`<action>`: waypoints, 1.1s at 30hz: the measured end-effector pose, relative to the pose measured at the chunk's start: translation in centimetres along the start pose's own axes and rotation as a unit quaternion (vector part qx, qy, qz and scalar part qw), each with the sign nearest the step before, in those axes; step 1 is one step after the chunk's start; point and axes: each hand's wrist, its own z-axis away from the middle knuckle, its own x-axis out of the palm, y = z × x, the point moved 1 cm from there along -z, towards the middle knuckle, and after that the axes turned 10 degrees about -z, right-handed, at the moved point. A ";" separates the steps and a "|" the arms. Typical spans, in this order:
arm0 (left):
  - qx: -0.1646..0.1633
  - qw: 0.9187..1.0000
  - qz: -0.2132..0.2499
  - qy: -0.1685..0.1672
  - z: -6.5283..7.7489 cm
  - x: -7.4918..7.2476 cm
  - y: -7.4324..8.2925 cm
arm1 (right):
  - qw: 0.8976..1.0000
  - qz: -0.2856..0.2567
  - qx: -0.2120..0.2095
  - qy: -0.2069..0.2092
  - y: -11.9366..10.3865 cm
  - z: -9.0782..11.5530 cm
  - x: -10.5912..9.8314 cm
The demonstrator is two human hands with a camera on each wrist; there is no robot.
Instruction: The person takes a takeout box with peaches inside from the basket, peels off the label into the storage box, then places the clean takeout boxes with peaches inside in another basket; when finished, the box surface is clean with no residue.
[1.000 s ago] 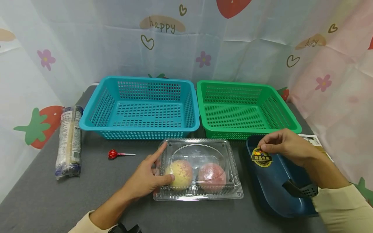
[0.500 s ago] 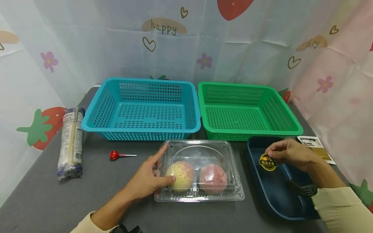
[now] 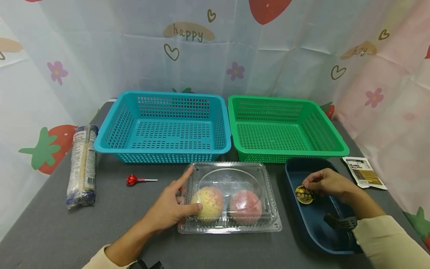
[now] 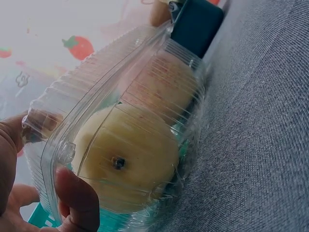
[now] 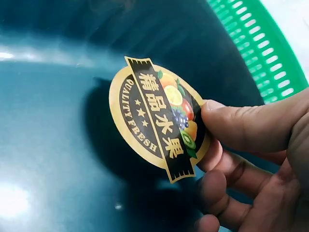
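Observation:
A clear plastic clamshell box [image 3: 228,175] stands on the grey table with two round fruits inside, a yellowish one [image 3: 209,201] and a pinkish one [image 3: 246,204]. My left hand [image 3: 171,205] grips the box by its left end, the thumb on the front and a finger along the side. Over the dark blue basin [image 3: 310,233] my right hand [image 3: 327,183] pinches the edge of a round black-and-gold sticker [image 5: 154,121] between thumb and fingers. Fruit pictures and the words "Quality Fresh" show on it. The sticker throws a shadow on the basin's inside.
Behind the box stand a blue basket [image 3: 168,151] and a green basket [image 3: 292,153], side by side. On the left lie a red lollipop [image 3: 131,179] and a wrapped long packet [image 3: 82,164]. A flat white-and-brown sachet [image 3: 365,172] lies right of the basin.
My right hand has moved a little lower over the basin with the sticker, uncovering more of the sachet behind it. The left hand and the box keep their place.

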 end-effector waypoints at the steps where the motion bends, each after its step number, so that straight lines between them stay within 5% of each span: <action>1: 0.000 1.000 0.001 0.000 0.0 0.0 0.0 | 1.000 0.004 0.001 0.002 0.1 -0.1 0.1; 21: 0.004 1.000 0.002 0.000 0.2 -0.1 -0.1 | 0.998 0.056 -0.012 0.029 -0.3 -0.2 0.8; 33: 0.002 1.000 0.013 -0.005 0.1 0.0 0.1 | 0.996 0.030 -0.081 0.030 -2.5 1.9 -0.4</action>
